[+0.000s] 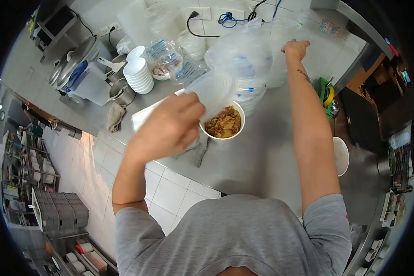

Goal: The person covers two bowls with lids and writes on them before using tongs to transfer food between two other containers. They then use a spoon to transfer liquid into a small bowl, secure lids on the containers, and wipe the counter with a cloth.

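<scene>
Apparently, a translucent lid (212, 89) is pinched, barely parted, by curled fingers of the left hand (172, 122); just right of them stands an uncovered food bowl (243, 120). Lidding is judged in hand; lowering is required. Right hand's (296, 50) grip cannot be told.

Food (224, 123) in bowl (243, 120) on ctr (262, 161), stacked bowls (139, 76) behind L.
</scene>
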Action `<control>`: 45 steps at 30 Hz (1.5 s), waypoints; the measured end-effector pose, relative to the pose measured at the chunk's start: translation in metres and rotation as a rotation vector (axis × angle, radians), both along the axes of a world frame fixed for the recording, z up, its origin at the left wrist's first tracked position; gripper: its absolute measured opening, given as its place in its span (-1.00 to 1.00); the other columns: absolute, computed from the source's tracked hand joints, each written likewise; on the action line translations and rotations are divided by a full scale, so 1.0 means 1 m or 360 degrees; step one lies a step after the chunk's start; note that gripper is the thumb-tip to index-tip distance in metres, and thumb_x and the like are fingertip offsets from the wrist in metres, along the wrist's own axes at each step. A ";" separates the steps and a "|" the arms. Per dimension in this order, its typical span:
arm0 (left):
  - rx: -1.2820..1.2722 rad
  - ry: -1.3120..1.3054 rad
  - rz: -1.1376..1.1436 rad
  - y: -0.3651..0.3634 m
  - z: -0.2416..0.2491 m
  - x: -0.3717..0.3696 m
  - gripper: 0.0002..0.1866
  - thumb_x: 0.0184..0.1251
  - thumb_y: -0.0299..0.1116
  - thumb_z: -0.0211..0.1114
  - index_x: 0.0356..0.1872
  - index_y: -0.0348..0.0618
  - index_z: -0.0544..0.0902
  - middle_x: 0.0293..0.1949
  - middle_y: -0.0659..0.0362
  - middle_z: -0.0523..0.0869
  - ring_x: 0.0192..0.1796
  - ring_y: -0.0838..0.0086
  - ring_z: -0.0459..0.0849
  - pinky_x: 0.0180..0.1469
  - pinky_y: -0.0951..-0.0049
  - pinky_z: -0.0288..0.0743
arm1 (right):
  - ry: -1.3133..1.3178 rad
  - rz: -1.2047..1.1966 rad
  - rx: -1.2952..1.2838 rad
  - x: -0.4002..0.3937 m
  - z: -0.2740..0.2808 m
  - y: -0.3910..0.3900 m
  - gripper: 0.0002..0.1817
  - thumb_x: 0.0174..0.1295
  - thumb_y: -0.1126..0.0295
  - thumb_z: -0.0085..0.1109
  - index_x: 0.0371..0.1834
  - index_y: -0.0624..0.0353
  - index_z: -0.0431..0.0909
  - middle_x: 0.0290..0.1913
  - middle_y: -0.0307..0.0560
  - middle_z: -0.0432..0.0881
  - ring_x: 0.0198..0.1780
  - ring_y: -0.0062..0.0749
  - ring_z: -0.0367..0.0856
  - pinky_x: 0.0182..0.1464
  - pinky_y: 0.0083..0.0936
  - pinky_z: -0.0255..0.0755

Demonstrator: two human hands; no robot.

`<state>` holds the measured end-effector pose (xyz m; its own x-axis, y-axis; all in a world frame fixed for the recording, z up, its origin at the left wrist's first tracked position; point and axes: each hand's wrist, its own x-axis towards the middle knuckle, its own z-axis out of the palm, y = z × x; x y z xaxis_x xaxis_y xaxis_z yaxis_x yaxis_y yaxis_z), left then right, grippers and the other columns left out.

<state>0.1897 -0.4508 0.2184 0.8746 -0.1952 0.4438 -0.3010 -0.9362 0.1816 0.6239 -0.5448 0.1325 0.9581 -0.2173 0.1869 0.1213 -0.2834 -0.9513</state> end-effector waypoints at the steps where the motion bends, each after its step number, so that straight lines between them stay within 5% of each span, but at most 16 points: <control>1: 0.0057 0.0102 0.0012 0.000 -0.019 0.003 -0.73 -0.18 -0.62 0.25 -0.36 -0.22 0.46 -0.33 0.06 0.45 -0.27 0.16 0.48 -0.22 0.25 0.37 | -0.0061 -0.0038 -0.0212 0.003 -0.006 0.006 -0.58 0.30 0.31 0.01 -0.01 0.54 0.33 -0.11 0.44 0.50 -0.12 0.09 0.61 -0.06 -0.22 0.53; 3: 0.0175 0.0145 0.0008 -0.001 -0.063 0.009 -0.74 -0.15 -0.55 0.28 -0.35 -0.20 0.47 -0.34 0.10 0.44 -0.27 0.20 0.50 -0.21 0.26 0.37 | -0.0100 -0.0182 -0.0745 -0.007 -0.006 0.015 -0.56 0.30 0.24 0.00 -0.02 0.51 0.38 -0.05 0.39 0.48 -0.07 0.08 0.57 0.08 -0.21 0.45; 6: 0.0295 0.0147 -0.0053 -0.001 -0.122 0.021 -0.75 -0.13 -0.51 0.27 -0.33 -0.17 0.49 -0.30 0.11 0.47 -0.23 0.27 0.51 -0.16 0.30 0.36 | -0.0723 -0.0275 -0.0785 -0.044 -0.006 -0.007 -0.60 0.27 0.18 0.03 -0.15 0.39 0.50 -0.09 0.17 0.54 -0.08 -0.06 0.55 0.04 -0.26 0.40; 8: 0.0293 0.0062 -0.0148 -0.002 -0.143 0.030 -0.75 -0.12 -0.51 0.26 -0.32 -0.16 0.50 -0.28 0.11 0.48 -0.20 0.29 0.51 -0.14 0.31 0.35 | -0.0897 0.0019 -0.0255 -0.083 -0.009 -0.029 -0.69 0.22 0.22 0.12 -0.29 0.31 0.56 -0.30 -0.02 0.58 -0.29 -0.26 0.55 -0.16 -0.39 0.40; 10: 0.0252 0.0109 -0.0178 -0.002 -0.149 0.036 -0.77 -0.06 -0.50 0.26 -0.30 -0.16 0.51 -0.28 0.10 0.49 -0.16 0.29 0.52 -0.11 0.32 0.35 | -0.0531 0.0359 0.0067 -0.139 -0.034 -0.045 -0.73 0.19 0.25 0.16 -0.39 0.29 0.56 -0.51 -0.10 0.55 -0.43 -0.42 0.48 -0.31 -0.42 0.36; 11: 0.0230 0.0134 -0.0193 -0.002 -0.151 0.038 -0.78 -0.03 -0.50 0.26 -0.30 -0.16 0.51 -0.27 0.10 0.50 -0.14 0.29 0.52 -0.10 0.33 0.35 | -0.0610 0.0484 -0.0065 -0.160 -0.057 -0.049 -0.73 0.19 0.26 0.19 -0.45 0.29 0.56 -0.61 -0.12 0.51 -0.51 -0.46 0.42 -0.38 -0.46 0.33; 13: -0.0082 0.0061 -0.0191 0.001 -0.134 0.041 -0.84 0.09 -0.46 0.25 -0.28 -0.17 0.52 -0.25 0.07 0.51 -0.15 0.24 0.52 -0.11 0.30 0.37 | -0.0008 0.0891 -0.0254 -0.197 -0.090 -0.051 -0.61 0.21 0.11 0.19 -0.45 0.30 0.56 -0.59 -0.08 0.56 -0.51 -0.38 0.48 -0.36 -0.41 0.36; 14: -0.0238 0.0030 -0.0188 0.005 -0.127 0.044 -0.86 0.15 -0.45 0.24 -0.27 -0.17 0.53 -0.24 0.06 0.51 -0.15 0.22 0.53 -0.11 0.29 0.38 | 0.0028 0.0968 -0.0284 -0.215 -0.095 -0.047 -0.61 0.21 0.09 0.19 -0.44 0.29 0.56 -0.56 -0.05 0.57 -0.48 -0.33 0.50 -0.35 -0.38 0.37; 17: -0.0453 0.0004 0.0599 0.038 -0.142 0.064 -0.78 0.30 -0.29 0.18 -0.19 -0.24 0.50 -0.21 -0.04 0.53 -0.16 0.02 0.54 -0.17 0.13 0.41 | 0.0006 0.1033 -0.0369 -0.239 -0.114 -0.031 -0.62 0.22 0.09 0.16 -0.41 0.26 0.54 -0.48 -0.02 0.58 -0.43 -0.20 0.54 -0.33 -0.32 0.38; 20: -0.0794 -0.0008 0.0700 0.046 -0.201 0.081 -0.82 0.37 -0.36 0.09 -0.23 -0.30 0.50 -0.26 -0.11 0.60 -0.20 -0.05 0.57 -0.18 0.15 0.42 | -0.0192 0.0949 -0.0448 -0.245 -0.121 -0.022 -0.66 0.25 0.14 0.12 -0.39 0.25 0.51 -0.41 0.03 0.58 -0.38 -0.07 0.54 -0.31 -0.26 0.39; 28: -0.0698 0.0123 0.0806 -0.035 -0.195 0.075 -0.69 0.32 -0.43 -0.01 0.06 -0.15 0.52 -0.32 -0.09 0.63 -0.26 -0.08 0.61 -0.18 0.06 0.47 | 0.0080 0.1042 -0.0697 -0.246 -0.110 -0.080 -0.69 0.29 0.16 0.06 -0.31 0.21 0.55 -0.43 0.06 0.60 -0.37 -0.07 0.57 -0.27 -0.28 0.41; 31: -0.0655 0.0217 0.0784 -0.063 -0.201 0.081 -0.62 0.29 -0.46 -0.03 0.13 -0.07 0.50 -0.31 -0.11 0.65 -0.24 -0.06 0.62 -0.16 0.08 0.48 | 0.0191 0.1149 -0.0306 -0.237 -0.119 -0.111 -0.70 0.31 0.18 0.08 -0.21 0.21 0.60 -0.55 -0.12 0.53 -0.52 -0.39 0.41 -0.38 -0.44 0.33; 34: -0.0686 0.0383 0.0845 -0.089 -0.196 0.088 -0.61 0.28 -0.45 -0.03 0.14 -0.04 0.50 -0.28 -0.11 0.66 -0.22 -0.04 0.63 -0.14 0.08 0.48 | 0.0169 0.1238 -0.0314 -0.226 -0.123 -0.139 -0.70 0.31 0.17 0.09 -0.13 0.15 0.61 -0.51 -0.13 0.57 -0.49 -0.44 0.44 -0.34 -0.45 0.36; 37: -0.0745 0.0301 0.1004 -0.119 -0.198 0.088 -0.63 0.29 -0.44 -0.02 0.12 -0.04 0.51 -0.28 -0.09 0.66 -0.23 -0.03 0.63 -0.14 0.08 0.49 | 0.0094 0.1147 -0.0395 -0.229 -0.119 -0.158 -0.70 0.30 0.14 0.03 -0.15 0.10 0.62 -0.40 0.00 0.64 -0.31 -0.15 0.60 -0.20 -0.32 0.43; 45: -0.0784 -0.0289 0.1328 -0.181 -0.212 0.078 -0.65 0.39 -0.36 -0.02 0.16 -0.12 0.45 -0.10 -0.09 0.59 -0.14 0.00 0.61 -0.16 0.09 0.49 | -0.0420 0.0800 -0.0526 -0.267 -0.132 -0.188 -0.72 0.32 0.32 -0.06 0.06 0.07 0.47 -0.12 -0.06 0.44 -0.12 -0.09 0.53 -0.10 -0.27 0.44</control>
<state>0.2678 -0.6319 0.0060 0.5583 0.6963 0.4510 0.3600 -0.6931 0.6245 0.3574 -0.7332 0.0003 0.8406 0.3542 0.4097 0.5326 -0.4037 -0.7439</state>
